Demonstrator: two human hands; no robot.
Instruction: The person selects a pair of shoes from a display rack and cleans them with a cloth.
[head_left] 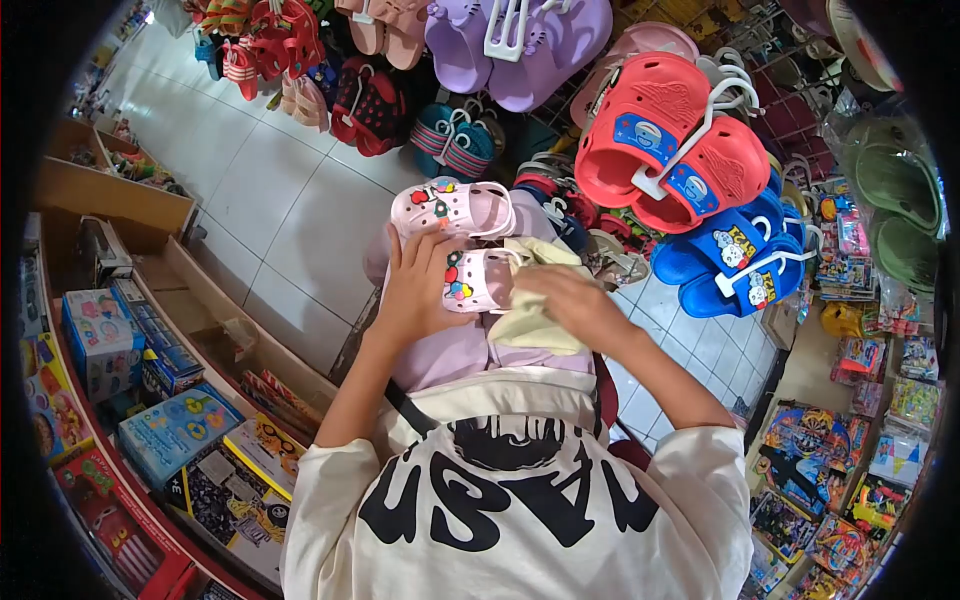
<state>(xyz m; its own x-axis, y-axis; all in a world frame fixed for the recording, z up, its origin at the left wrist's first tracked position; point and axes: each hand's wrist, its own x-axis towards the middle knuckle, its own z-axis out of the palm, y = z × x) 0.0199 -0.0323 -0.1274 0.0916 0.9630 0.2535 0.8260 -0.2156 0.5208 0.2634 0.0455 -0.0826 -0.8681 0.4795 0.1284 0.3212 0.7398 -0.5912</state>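
A pair of pale pink clogs with colourful charms rests over my lap, one clog [440, 208] farther out and the other clog [478, 281] nearer my body. My left hand [422, 283] is closed around the toe end of the nearer clog, fingers spread over its side. In my right hand [575, 300] is a pale yellow cloth [545, 255], pressed against the heel end of that clog. Part of the cloth hangs down over my lilac trousers [440, 355]. My right fingertips are partly hidden by the cloth.
Red clogs [640, 130] and blue slippers [735, 255] hang at the right, purple clogs [520, 50] ahead. Wooden shelves [150, 200] with boxed toys [180, 425] stand at the left. Packaged toys [815, 455] fill the right side. White floor tiles [270, 170] show beyond.
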